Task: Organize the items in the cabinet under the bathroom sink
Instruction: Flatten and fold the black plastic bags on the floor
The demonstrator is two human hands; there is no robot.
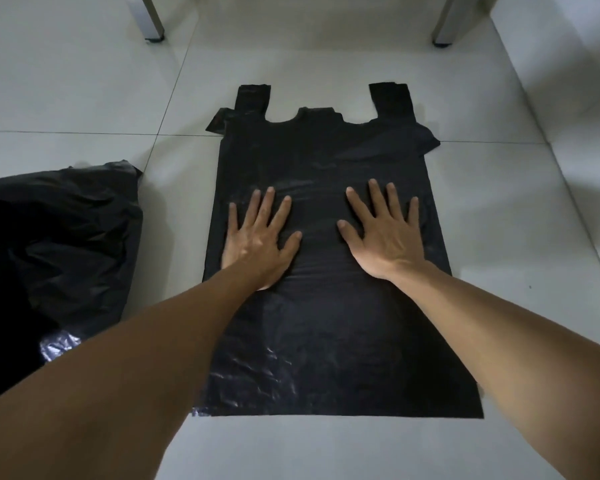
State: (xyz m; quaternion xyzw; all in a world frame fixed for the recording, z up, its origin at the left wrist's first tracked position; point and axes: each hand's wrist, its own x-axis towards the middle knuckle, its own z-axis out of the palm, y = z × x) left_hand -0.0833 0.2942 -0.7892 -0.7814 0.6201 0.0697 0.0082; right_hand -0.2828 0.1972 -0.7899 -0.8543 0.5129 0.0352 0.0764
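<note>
A black plastic bag with two handle loops lies spread flat on the pale tiled floor, its handles pointing away from me. My left hand presses flat on the bag's middle left, fingers straight and spread. My right hand presses flat on the middle right in the same way. Both palms face down and neither hand grips anything.
A crumpled heap of black plastic bags lies on the floor at the left. Two grey metal legs stand at the far edge. Grout lines cross the tiled floor.
</note>
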